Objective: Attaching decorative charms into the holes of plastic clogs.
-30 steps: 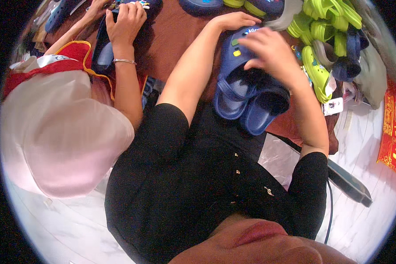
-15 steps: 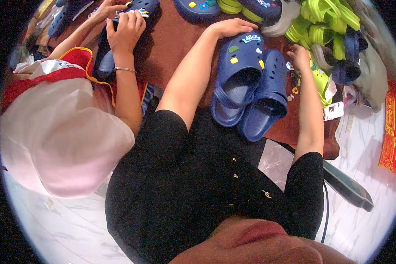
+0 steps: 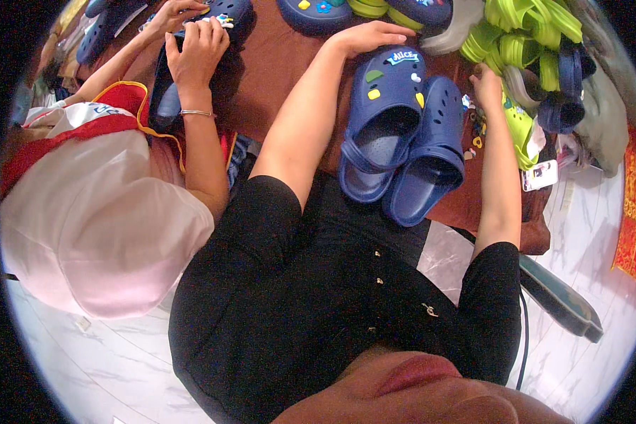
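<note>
A pair of navy clogs stands side by side in front of me, toes pointing away. The left clog [image 3: 385,99] carries several charms on its top, among them a lettered banner; the right clog [image 3: 434,134] shows bare holes. My left hand [image 3: 374,37] lies over the left clog's toe, fingers stretched out and holding nothing. Beyond the right clog's outer side, my right hand [image 3: 486,88] is lowered with curled fingers. What those fingertips have, if anything, is hidden. Small loose charms [image 3: 478,140] lie on the brown table cover [image 3: 283,92] beside that hand.
Lime-green clogs [image 3: 523,42] are heaped at the far right, with dark blue ones beside them. A decorated navy clog [image 3: 314,15] sits at the back. At my left, a co-worker's hands [image 3: 198,53] work on another navy clog. A white phone-like item [image 3: 539,176] lies at the right edge.
My left hand has lifted slightly off the clog's toe and shifted a little away. My right hand has moved slightly farther away, its fingers more curled. Both clogs stay in place.
</note>
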The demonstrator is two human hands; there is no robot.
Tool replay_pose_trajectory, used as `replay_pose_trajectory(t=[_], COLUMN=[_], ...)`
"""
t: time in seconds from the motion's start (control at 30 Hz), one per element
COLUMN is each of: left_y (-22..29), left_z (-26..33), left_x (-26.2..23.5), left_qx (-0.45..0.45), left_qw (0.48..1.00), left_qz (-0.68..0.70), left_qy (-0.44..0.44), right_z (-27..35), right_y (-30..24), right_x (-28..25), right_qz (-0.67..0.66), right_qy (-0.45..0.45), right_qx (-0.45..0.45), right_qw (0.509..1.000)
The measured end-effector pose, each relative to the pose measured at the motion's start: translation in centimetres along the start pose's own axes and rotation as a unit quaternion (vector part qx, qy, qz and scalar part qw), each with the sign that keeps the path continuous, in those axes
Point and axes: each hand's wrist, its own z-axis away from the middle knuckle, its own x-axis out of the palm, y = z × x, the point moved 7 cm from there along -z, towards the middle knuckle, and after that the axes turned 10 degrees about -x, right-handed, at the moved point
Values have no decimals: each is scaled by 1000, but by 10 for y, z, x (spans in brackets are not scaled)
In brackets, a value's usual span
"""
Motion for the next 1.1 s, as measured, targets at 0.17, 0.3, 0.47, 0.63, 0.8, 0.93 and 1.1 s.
replay_pose_trajectory(t=[0.17,0.3,0.47,0.63,0.8,0.93,1.1], left_y=[-4,-2,-7,-8,-9,-8,-2], left_z=[1,-4,-4,-3,-1,-1,-6], left_x=[-1,2,4,5,5,7,3], left_qx=[-3,-12,-30,-28,-22,-33,-15], left_qw=[997,988,982,984,990,986,991], left_qz=[78,146,172,159,123,151,116], left_qy=[-25,-55,-67,-77,-60,-64,-70], right_z=[2,5,13,18,18,15,7], right_y=[-41,-80,-148,-160,-160,-160,-158], right_x=[-20,-15,-31,-27,-22,-23,-27], right_qz=[-94,-479,-516,-489,-440,-410,-389], right_qy=[-14,-69,-133,-144,-114,-112,-119], right_qx=[-7,36,-23,-49,-106,-98,-72], right_qw=[995,874,846,859,885,900,911])
